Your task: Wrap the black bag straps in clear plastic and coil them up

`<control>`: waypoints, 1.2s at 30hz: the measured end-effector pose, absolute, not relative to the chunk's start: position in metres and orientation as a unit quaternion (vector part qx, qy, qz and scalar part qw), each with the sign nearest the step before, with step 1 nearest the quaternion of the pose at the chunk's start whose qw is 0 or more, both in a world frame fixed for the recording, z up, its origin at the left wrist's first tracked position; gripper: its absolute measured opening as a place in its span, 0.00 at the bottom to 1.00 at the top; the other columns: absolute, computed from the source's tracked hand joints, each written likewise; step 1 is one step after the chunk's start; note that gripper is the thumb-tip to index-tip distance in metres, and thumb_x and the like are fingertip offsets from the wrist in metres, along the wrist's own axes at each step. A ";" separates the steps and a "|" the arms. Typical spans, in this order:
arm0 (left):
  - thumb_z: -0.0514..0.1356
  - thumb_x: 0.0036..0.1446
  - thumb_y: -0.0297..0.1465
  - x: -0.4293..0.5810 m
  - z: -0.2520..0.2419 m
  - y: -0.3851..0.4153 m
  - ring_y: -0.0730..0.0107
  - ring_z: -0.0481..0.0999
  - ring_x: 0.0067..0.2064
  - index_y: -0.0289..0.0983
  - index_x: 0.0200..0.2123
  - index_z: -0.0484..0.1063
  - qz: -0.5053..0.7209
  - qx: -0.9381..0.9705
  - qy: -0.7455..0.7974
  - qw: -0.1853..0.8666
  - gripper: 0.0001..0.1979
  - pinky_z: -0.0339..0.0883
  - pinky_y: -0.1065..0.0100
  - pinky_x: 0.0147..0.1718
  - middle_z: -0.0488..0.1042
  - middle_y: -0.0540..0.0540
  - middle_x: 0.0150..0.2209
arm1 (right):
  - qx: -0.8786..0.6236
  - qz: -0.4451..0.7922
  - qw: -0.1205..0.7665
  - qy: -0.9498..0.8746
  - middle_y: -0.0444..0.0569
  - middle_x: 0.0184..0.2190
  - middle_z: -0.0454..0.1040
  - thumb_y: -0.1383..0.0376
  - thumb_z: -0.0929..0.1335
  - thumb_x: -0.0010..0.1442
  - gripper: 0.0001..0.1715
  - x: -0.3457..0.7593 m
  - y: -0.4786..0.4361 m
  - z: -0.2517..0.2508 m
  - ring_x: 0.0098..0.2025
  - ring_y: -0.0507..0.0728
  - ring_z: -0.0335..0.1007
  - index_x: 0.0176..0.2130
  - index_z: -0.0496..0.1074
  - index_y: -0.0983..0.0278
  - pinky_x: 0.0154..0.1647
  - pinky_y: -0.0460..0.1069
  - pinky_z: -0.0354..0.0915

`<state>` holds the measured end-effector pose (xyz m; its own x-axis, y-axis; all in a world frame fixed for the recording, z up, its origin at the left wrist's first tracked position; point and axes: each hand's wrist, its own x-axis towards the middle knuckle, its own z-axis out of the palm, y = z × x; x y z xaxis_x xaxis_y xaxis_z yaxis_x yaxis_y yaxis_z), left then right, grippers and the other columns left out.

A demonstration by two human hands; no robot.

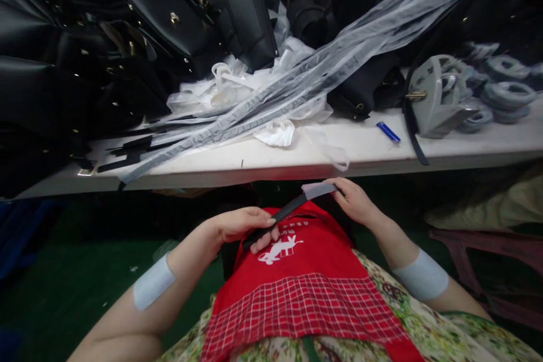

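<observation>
A black strap (291, 207) runs between my two hands, in front of the red apron and just below the table edge. My left hand (250, 226) pinches its lower left part between thumb and fingers. Around the strap's upper right part is a translucent plastic sleeve (319, 189). My right hand (353, 198) is closed on that sleeved end, fingers bent over it. On the table ahead lies a bundle of similar black straps in clear plastic sleeves (271, 93), stretching from the front left to the back right.
Black bags (178, 22) with metal fittings fill the back and left of the white table (365, 153). Crumpled white plastic (212, 90) lies mid-table. At right are a blue lighter-like object (388, 132), a grey tape dispenser (441, 96) and several tape rolls (509, 93).
</observation>
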<state>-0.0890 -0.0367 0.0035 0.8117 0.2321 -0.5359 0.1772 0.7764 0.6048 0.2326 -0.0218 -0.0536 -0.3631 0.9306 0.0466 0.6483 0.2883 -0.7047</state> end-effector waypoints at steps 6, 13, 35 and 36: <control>0.55 0.64 0.32 -0.083 0.050 -0.007 0.85 0.53 0.11 0.31 0.34 0.73 0.294 0.199 0.241 0.903 0.11 0.50 0.81 0.11 0.55 0.59 0.14 | -0.483 0.464 0.183 -0.720 0.46 0.26 0.72 0.55 0.58 0.68 0.22 0.204 -0.026 -0.031 0.28 0.54 0.67 0.33 0.73 0.63 0.33 0.49 0.64; 0.55 0.63 0.24 -0.025 0.068 0.041 0.79 0.73 0.32 0.35 0.52 0.70 0.545 0.154 0.212 0.797 0.15 0.71 0.76 0.36 0.68 0.51 0.30 | -0.362 0.687 0.232 -0.586 0.38 0.15 0.56 0.43 0.57 0.65 0.33 0.154 -0.040 0.000 0.17 0.47 0.47 0.29 0.69 0.66 0.19 0.44 0.47; 0.46 0.67 0.37 0.002 0.015 -0.020 0.56 0.78 0.35 0.28 0.45 0.72 0.187 0.923 0.332 0.050 0.21 0.71 0.59 0.33 0.79 0.36 0.34 | -0.299 0.809 0.351 -0.366 0.32 0.08 0.44 0.51 0.65 0.63 0.26 0.200 -0.041 0.026 0.12 0.45 0.37 0.21 0.64 0.65 0.13 0.43 0.47; 0.45 0.68 0.36 0.004 0.016 -0.021 0.57 0.78 0.32 0.30 0.40 0.73 0.166 0.924 0.341 0.049 0.20 0.69 0.61 0.31 0.78 0.37 0.30 | -0.305 0.809 0.346 -0.364 0.32 0.08 0.44 0.51 0.64 0.63 0.27 0.202 -0.041 0.024 0.12 0.46 0.37 0.21 0.64 0.65 0.13 0.43 0.48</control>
<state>0.0040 -0.0211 0.0159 0.7121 0.6470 0.2726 0.6146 -0.7621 0.2034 0.2019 -0.0409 0.0244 -0.5748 0.7819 -0.2413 -0.3381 -0.4955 -0.8001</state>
